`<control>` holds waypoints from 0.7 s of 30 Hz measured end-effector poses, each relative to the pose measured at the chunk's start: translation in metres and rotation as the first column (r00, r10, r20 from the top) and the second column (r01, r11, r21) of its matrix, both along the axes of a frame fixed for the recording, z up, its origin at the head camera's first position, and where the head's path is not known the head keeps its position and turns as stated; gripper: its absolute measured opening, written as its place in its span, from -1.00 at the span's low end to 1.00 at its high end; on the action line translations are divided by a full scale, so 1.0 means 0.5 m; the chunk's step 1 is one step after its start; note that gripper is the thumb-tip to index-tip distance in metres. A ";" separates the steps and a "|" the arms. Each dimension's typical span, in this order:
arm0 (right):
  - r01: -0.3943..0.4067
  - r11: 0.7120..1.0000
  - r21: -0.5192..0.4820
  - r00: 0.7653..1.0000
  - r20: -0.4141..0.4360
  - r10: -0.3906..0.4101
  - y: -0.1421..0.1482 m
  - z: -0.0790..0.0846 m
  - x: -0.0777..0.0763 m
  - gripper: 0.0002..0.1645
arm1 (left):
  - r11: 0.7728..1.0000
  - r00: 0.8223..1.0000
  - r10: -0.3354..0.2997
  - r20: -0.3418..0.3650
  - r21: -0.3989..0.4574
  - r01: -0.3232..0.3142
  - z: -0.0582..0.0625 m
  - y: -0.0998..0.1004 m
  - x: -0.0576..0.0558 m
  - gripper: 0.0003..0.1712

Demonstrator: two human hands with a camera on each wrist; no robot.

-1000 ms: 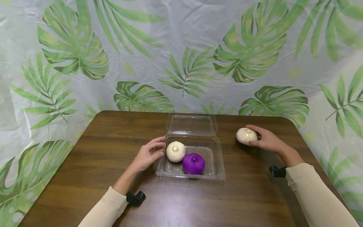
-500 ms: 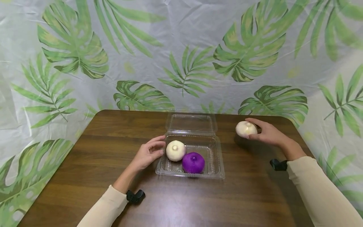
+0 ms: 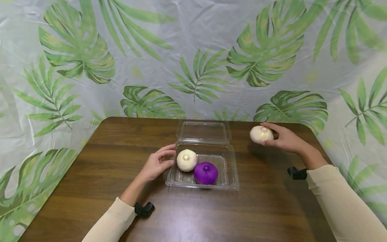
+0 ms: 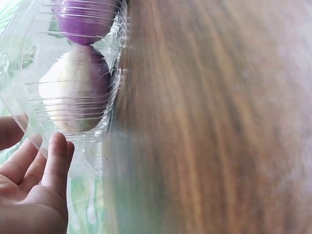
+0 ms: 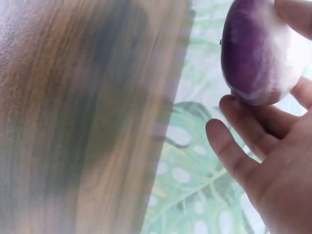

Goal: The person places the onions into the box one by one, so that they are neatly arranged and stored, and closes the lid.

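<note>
My right hand [image 3: 285, 137] grips a white turnip [image 3: 259, 135], thumb on one side and fingers on the other. The right wrist view shows the purple underside of this turnip [image 5: 253, 53], raised above the table. My left hand [image 3: 157, 164] rests beside the left rim of a clear plastic clamshell container [image 3: 228, 168]. Its fingers are relaxed, their tips right at the container wall in the left wrist view. Inside the container, a second white turnip [image 3: 186, 160] sits at the left, against a bright purple, round bulb-shaped vegetable [image 3: 206, 173].
The container's hinged lid [image 3: 203, 131] lies folded back, away from me. Underneath is a brown wooden table [image 3: 193, 215], its far edge close to a leaf-patterned cloth [image 3: 199, 74]. Black wrist cameras [image 3: 144, 209] are strapped to both wrists.
My right hand has lifted the turnip off the table, moving slightly up and away in the head view. The left hand and the container stay in place.
</note>
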State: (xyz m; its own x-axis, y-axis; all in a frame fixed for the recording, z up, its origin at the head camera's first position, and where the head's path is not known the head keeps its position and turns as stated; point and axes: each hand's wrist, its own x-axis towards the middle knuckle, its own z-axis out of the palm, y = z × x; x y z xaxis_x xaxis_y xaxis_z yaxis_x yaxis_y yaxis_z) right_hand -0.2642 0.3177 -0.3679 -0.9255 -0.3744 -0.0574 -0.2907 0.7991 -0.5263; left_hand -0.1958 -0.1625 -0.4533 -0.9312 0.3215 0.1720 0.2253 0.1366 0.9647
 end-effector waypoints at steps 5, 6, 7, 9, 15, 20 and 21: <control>-0.021 1.000 -0.012 1.000 -0.004 0.021 -0.014 0.017 0.009 -0.02 | 1.000 1.000 0.001 -0.016 -0.009 -0.001 0.001 -0.001 0.002 -0.53; -0.028 0.999 -0.017 1.000 0.000 0.028 -0.018 0.020 0.010 -0.01 | 1.000 1.000 0.001 -0.021 -0.012 -0.001 0.001 -0.001 0.002 -0.53; -0.035 0.999 -0.019 0.999 0.002 0.035 -0.021 0.022 0.011 -0.01 | 1.000 1.000 0.002 -0.025 -0.014 -0.002 0.000 -0.001 0.002 -0.53; -0.044 0.999 -0.020 0.999 0.007 0.045 -0.029 0.028 0.013 0.00 | 1.000 1.000 0.002 -0.028 -0.015 -0.002 -0.001 -0.002 0.003 -0.53; -0.058 0.998 -0.028 0.998 0.016 0.058 -0.049 0.044 0.014 -0.02 | 1.000 1.000 0.006 -0.023 -0.013 -0.006 0.000 -0.002 0.004 -0.53; -0.090 0.995 -0.037 0.996 0.010 0.090 -0.066 0.057 0.017 -0.03 | 1.000 1.000 0.005 -0.028 -0.016 -0.006 0.002 -0.002 0.004 -0.53; -0.099 0.994 -0.040 0.995 0.012 0.100 -0.070 0.059 0.018 -0.03 | 1.000 1.000 0.005 -0.029 -0.018 -0.005 0.002 -0.002 0.003 -0.53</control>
State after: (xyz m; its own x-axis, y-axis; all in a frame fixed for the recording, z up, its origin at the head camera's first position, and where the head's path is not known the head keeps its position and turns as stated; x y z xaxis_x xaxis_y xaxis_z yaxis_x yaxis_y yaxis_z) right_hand -0.2551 0.2827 -0.3387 -0.8829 -0.4666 -0.0531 -0.3600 0.7451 -0.5614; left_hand -0.1943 -0.1633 -0.4524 -0.9274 0.3201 0.1936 0.2528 0.1546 0.9551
